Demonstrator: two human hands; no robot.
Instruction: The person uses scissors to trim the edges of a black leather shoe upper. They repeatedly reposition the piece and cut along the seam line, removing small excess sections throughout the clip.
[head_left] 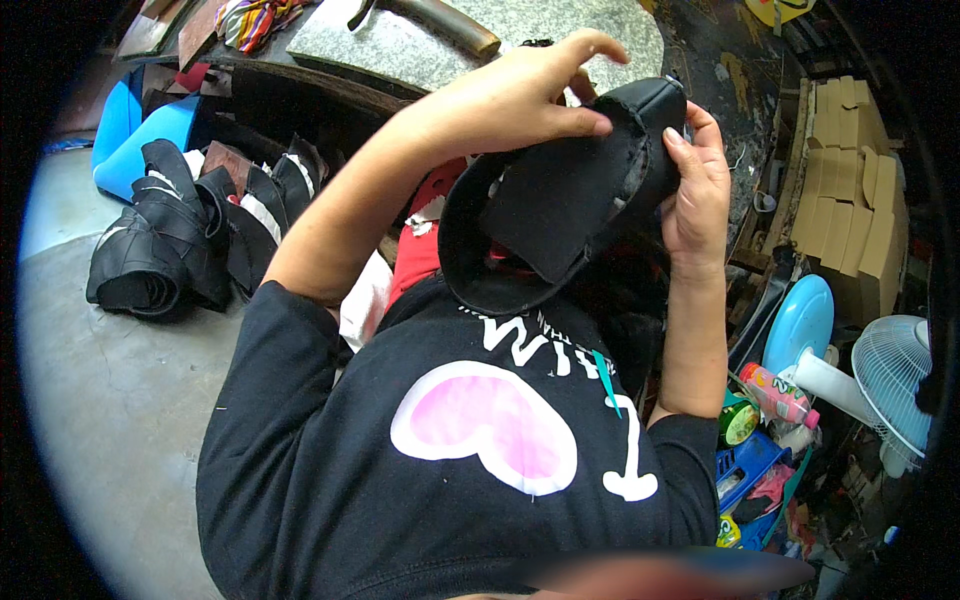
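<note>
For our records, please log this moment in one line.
Right hand: grips black piece; left hand: thumb at its rim; black roll: on floor.

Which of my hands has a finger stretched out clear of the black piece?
Your left hand, the one with a finger extended above the black piece; your right hand grips its edge between thumb and fingers.

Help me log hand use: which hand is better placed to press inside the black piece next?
Likely the left hand: its thumb lies over the black piece, while the right hand holds its side.
</note>
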